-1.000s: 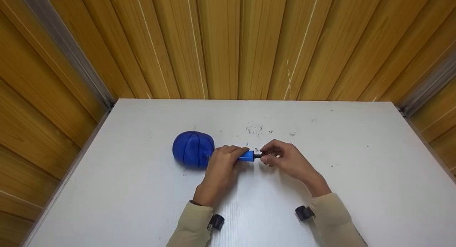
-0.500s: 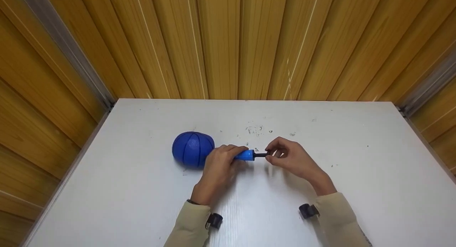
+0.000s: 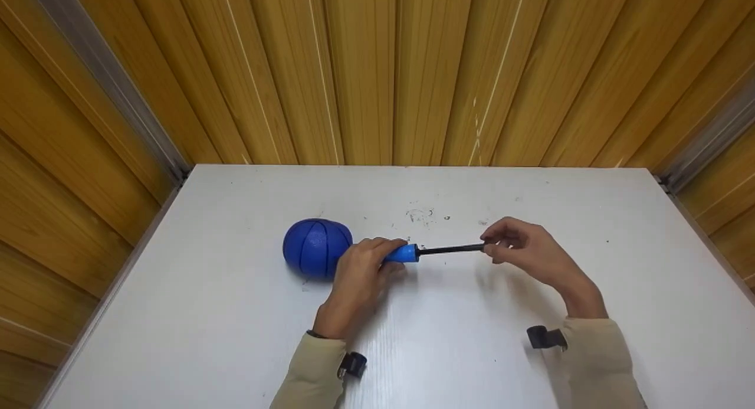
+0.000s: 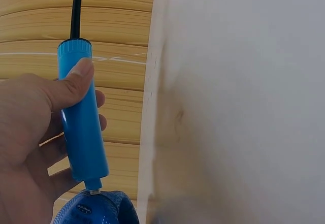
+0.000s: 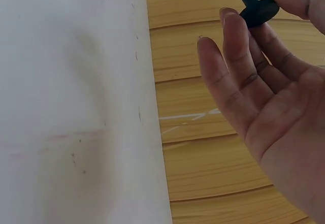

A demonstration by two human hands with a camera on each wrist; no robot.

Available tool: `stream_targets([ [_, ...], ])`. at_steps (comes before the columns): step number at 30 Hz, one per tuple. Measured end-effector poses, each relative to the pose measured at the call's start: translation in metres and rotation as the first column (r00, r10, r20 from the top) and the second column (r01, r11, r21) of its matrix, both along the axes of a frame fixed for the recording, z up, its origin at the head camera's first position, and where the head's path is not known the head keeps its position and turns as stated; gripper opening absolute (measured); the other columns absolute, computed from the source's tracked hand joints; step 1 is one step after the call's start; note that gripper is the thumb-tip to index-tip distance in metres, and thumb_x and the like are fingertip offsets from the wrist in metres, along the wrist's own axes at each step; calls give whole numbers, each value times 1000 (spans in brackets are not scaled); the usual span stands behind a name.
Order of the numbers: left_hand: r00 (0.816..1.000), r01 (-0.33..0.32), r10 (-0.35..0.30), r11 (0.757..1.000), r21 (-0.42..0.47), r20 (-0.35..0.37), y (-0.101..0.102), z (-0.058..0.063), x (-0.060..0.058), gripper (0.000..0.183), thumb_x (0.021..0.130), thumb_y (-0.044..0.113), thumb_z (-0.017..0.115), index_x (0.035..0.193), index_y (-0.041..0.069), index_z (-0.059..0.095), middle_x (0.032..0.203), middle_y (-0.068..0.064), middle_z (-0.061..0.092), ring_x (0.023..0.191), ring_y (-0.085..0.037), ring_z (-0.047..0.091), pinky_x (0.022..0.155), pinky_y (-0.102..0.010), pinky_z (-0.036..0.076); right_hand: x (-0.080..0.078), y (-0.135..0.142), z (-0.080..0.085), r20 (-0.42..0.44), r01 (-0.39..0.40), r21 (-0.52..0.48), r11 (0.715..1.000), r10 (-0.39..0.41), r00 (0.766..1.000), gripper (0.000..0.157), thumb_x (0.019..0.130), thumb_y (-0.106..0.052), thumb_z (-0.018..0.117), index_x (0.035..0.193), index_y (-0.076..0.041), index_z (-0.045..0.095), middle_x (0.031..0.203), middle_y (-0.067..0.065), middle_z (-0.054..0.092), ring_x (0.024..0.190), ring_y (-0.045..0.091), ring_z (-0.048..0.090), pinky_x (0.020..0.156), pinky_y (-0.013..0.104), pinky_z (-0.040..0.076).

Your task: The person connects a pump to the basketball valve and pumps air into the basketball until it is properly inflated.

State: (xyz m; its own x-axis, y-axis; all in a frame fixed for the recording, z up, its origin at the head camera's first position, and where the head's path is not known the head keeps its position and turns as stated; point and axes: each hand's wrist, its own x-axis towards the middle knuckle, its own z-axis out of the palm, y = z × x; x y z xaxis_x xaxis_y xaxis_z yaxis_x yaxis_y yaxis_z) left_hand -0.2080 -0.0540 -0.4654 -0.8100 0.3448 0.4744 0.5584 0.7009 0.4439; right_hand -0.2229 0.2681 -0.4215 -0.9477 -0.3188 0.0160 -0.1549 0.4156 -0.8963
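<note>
Fingers (image 5: 236,38) of my right hand (image 3: 540,255) pinch the disc-shaped handle (image 5: 260,12); from there, as I watch remotely, the black rod (image 3: 451,249) runs leftward into the blue barrel (image 4: 85,132) of a hand pump (image 3: 404,254). My left hand (image 3: 360,273) grips that barrel, thumb along it. Handle, rod and barrel share one roughly side-to-side axis. Past the left hand, the nearer one, the blue ball (image 3: 315,248) sits at the nozzle (image 4: 93,184) end on the white table (image 3: 194,326).
</note>
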Motion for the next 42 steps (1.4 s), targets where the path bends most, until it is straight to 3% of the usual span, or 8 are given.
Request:
stream_targets([
  [6,1000,-3,3,1000,-3,-6,0,-1,-1,37,91,18,85,126,11,77,112,-5,78,103,-26,72,92,-44,58,-1,4,2,13,-11,18,1000,11,1000,28,98,-16,78,121,-2,70,108,15,75,91,38,73,86,31,52],
  [16,1000,-12,12,1000,-20,-7,2,-2,0,37,91,19,86,126,11,77,114,-4,78,104,-26,72,92,-45,58,0,-2,3,10,-53,47,997,53,999,27,102,-14,73,124,-1,67,121,16,69,91,38,74,88,33,57],
  [21,1000,-23,23,999,-27,2,3,-3,2,37,91,18,85,126,11,77,115,-3,78,106,-26,71,94,-45,57,-1,-14,-1,9,-61,75,995,61,998,25,101,-13,73,123,-3,68,116,13,70,88,36,74,86,43,57],
  [29,999,-31,29,997,-64,-26,4,-3,2,34,92,16,85,125,12,78,113,-3,78,103,-25,72,90,-45,58,-1,-37,-10,-9,-95,51,994,96,995,22,101,-8,72,121,-2,67,114,12,69,85,30,72,83,40,60],
  [42,1000,-18,16,996,-87,-24,5,-3,1,32,93,13,84,124,12,78,112,-4,78,102,-26,72,91,-45,57,2,-71,-24,-33,-108,30,994,109,994,21,101,-8,73,120,-1,66,110,7,71,84,29,71,79,50,62],
])
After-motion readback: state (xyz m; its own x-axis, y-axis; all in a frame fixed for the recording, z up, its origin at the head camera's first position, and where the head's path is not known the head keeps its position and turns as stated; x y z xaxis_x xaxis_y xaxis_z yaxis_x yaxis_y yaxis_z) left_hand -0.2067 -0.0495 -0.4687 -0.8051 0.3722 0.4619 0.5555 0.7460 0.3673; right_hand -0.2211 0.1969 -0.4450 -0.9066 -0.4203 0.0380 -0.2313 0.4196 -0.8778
